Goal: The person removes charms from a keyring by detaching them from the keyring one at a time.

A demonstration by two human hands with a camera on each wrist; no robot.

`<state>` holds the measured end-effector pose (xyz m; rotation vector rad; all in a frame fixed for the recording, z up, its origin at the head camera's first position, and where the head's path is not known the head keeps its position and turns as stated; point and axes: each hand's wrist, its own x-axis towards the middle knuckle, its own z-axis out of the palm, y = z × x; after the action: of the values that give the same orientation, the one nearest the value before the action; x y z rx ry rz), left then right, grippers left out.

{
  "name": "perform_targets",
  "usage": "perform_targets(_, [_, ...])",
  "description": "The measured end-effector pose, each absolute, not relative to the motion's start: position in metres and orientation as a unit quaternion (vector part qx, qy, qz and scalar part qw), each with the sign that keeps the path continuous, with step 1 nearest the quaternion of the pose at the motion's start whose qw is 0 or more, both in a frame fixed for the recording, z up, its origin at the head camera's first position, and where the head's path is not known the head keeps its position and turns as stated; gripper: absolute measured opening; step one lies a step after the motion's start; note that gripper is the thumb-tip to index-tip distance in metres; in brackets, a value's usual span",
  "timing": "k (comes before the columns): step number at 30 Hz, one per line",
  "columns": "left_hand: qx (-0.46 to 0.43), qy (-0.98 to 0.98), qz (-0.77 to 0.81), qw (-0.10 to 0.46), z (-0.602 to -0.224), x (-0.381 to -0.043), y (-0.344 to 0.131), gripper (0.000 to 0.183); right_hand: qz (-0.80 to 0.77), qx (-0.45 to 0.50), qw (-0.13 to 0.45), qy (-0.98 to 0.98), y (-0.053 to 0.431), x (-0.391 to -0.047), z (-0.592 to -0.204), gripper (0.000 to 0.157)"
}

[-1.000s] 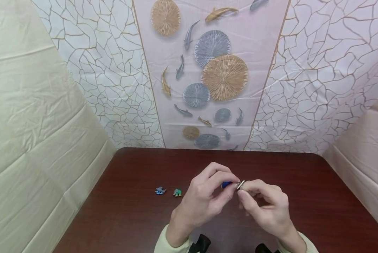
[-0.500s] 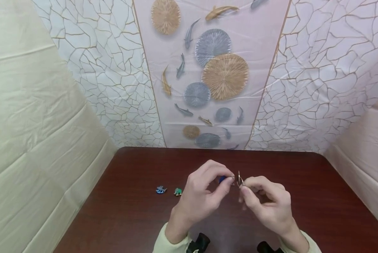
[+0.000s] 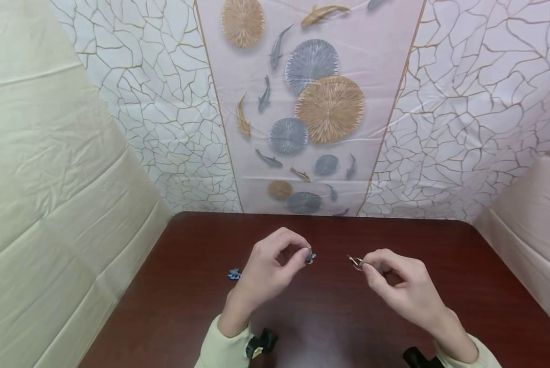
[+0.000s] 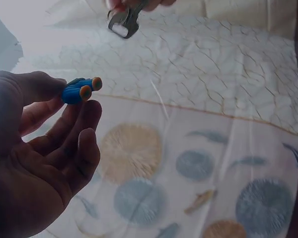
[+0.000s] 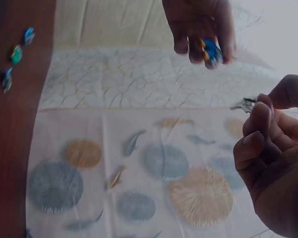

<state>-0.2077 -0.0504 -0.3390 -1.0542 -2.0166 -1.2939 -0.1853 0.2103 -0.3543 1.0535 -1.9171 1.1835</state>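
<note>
In the head view my left hand (image 3: 268, 263) pinches a small blue toy figure (image 3: 310, 257) between thumb and index finger. Two round orange ends of the toy face outward in the left wrist view, where the other fingers of the left hand (image 4: 49, 139) curve beneath it. To the right, apart from the toy, the thumb and index finger of my right hand (image 3: 401, 281) pinch a silvery metal key ring (image 3: 355, 262). Its looped metal end points toward the left hand. Part of it is hidden by the fingertips.
A blue-grey toy figure (image 3: 234, 274) rests on the dark brown table (image 3: 339, 317), left of my left hand. Several toys, among them a green figure (image 5: 16, 54), lie in a row in the right wrist view. A patterned cloth (image 3: 325, 168) hangs behind the table.
My hands have drawn apart, the left moving left with the blue toy and the right moving right with the key ring. The green toy is now hidden in the head view.
</note>
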Motion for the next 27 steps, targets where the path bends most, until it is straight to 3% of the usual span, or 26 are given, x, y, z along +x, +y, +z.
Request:
perform_targets(6, [-0.348, -0.789, -0.457, 0.219, -0.351, -0.212, -0.064, 0.007, 0.363, 0.355, 0.293, -0.810, 0.225, -0.187, -0.354, 0.038])
perform_targets(11, [-0.332, -0.815, -0.434, 0.195, -0.363, -0.216, -0.074, 0.007, 0.278, 0.350, 0.268, -0.853, 0.239, -0.191, -0.353, 0.036])
perform_targets(20, [-0.308, -0.854, -0.395, 0.143, -0.386, -0.225, -0.090, 0.009, 0.236, 0.290, 0.145, -0.916, 0.262, -0.207, -0.362, 0.033])
perform_targets(27, [-0.289, -0.871, -0.384, 0.098, -0.399, -0.230, -0.099, 0.005, 0.269, 0.225, 0.055, -0.935, 0.283, -0.223, -0.382, 0.017])
